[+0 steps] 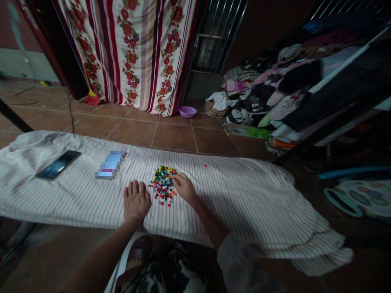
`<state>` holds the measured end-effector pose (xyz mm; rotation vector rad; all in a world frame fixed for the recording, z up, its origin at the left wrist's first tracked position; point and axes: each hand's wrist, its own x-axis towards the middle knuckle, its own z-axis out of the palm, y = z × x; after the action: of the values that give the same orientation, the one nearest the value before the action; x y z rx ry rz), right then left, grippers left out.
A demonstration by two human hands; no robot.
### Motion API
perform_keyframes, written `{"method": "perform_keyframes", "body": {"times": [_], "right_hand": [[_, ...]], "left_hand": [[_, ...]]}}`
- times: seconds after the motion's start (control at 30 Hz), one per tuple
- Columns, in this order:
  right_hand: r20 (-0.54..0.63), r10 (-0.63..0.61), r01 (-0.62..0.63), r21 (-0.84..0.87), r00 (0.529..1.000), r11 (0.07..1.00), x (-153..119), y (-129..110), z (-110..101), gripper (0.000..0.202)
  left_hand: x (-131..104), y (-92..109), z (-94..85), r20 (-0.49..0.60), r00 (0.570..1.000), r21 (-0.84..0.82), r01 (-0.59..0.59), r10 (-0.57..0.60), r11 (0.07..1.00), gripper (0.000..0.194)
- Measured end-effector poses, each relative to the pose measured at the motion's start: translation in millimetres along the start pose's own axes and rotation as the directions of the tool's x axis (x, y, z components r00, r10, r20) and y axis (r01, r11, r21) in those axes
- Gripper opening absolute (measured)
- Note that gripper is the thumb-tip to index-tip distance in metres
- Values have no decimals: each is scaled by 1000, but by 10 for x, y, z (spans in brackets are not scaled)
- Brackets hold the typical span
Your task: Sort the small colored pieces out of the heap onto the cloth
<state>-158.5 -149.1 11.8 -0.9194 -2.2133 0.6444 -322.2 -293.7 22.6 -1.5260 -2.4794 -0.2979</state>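
A pile of small multicoloured pieces (163,183) lies on the striped cloth (238,195). My left hand (137,200) rests flat on the cloth just left of the pile, palm down, holding nothing. At the pile's right edge is my right hand (183,187), its thumb and forefinger pinched together over the pieces; whatever is between the fingertips is too small to make out. Two small loose pieces, one of them red (205,165), lie on the cloth beyond my right hand.
A dark phone (58,165) and a lit phone, partly pixelated (110,165), lie on the cloth at the left. Past the cloth are a floral curtain (131,53), a purple basin (187,111) and a heap of clothes (259,87) on the right.
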Motion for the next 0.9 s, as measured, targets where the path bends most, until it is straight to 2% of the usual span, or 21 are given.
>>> {"method": "perform_keyframes", "body": {"times": [0.13, 0.3, 0.4, 0.53, 0.67, 0.73, 0.9], "right_hand": [[-54, 58, -57, 14, 997, 998, -68, 131, -113, 20], [-203, 157, -155, 27, 967, 988, -133, 460, -368, 22], [-288, 253, -257, 25, 924, 966, -137, 679, -583, 23], [-391, 385, -400, 46, 836, 915, -100, 919, -904, 24], [-439, 492, -530, 42, 752, 847, -35, 1103, -1139, 23], [-444, 516, -562, 33, 732, 826, -2, 1173, -1192, 25], [-446, 528, -607, -43, 723, 793, 75, 1271, -1200, 27]], "left_hand": [[4, -4, 15, -9, 1000, 10, -11, 11, 1000, 45], [0, -6, 11, -15, 1000, 37, -15, 16, 999, 44], [-3, -3, -4, -17, 1000, 47, -22, 23, 999, 44], [-6, 0, -9, -23, 1000, 43, -20, 21, 999, 44], [-5, 1, 0, -22, 999, 60, -30, 31, 998, 44], [-3, 5, -1, -16, 999, 67, -34, 35, 997, 44], [-1, 14, -18, -5, 1000, 67, -23, 24, 997, 44]]}}
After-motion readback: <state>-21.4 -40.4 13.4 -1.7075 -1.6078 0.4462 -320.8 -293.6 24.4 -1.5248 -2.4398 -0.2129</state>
